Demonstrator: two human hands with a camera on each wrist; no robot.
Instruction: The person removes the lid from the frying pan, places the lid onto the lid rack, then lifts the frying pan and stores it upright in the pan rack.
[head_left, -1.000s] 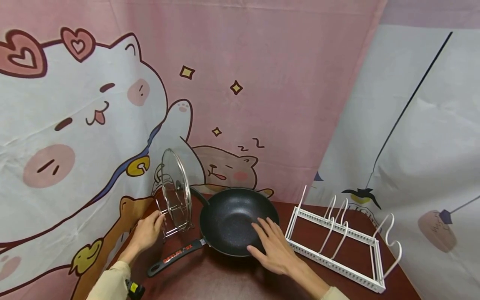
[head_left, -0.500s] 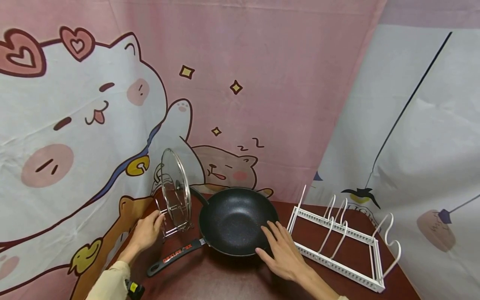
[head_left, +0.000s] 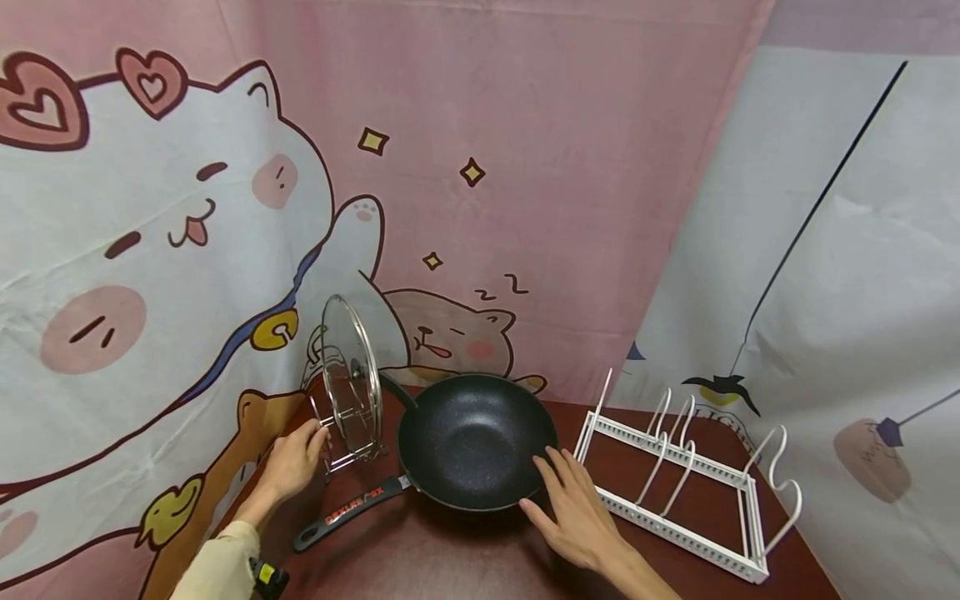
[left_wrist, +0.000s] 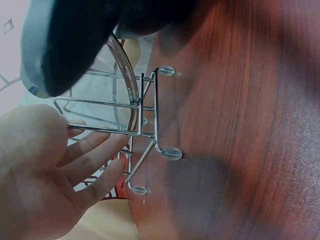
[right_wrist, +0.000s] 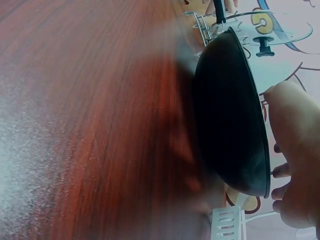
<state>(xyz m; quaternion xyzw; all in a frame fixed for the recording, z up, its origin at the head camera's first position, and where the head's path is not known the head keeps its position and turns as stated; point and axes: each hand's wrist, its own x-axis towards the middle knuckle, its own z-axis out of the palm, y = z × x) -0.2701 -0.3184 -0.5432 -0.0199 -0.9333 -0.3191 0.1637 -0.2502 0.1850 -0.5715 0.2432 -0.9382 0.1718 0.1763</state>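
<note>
My left hand (head_left: 292,458) grips the near wire of a metal lid rack (left_wrist: 148,107), thumb on one side and fingers on the other. A glass lid (head_left: 372,379) with a steel rim stands on edge in that rack. Right of it is a black wok (head_left: 472,454), its inside facing up and its long handle (head_left: 352,512) pointing to the near left. My right hand (head_left: 573,512) is spread at the wok's right rim, fingers fairly straight; contact there is unclear. In the right wrist view the wok's dark outer side (right_wrist: 230,120) shows beside that hand.
A white expandable rack (head_left: 682,529) with upright wire dividers stands on the right of the reddish-brown table (head_left: 442,567). A dark curved handle (head_left: 397,392) reaches behind the lid from the wok's upper left. Printed cloth (head_left: 570,208) hangs close behind the table.
My right hand has slid right and slightly nearer, from over the wok's inside to its right rim. The left hand, rack and lid look unmoved.
</note>
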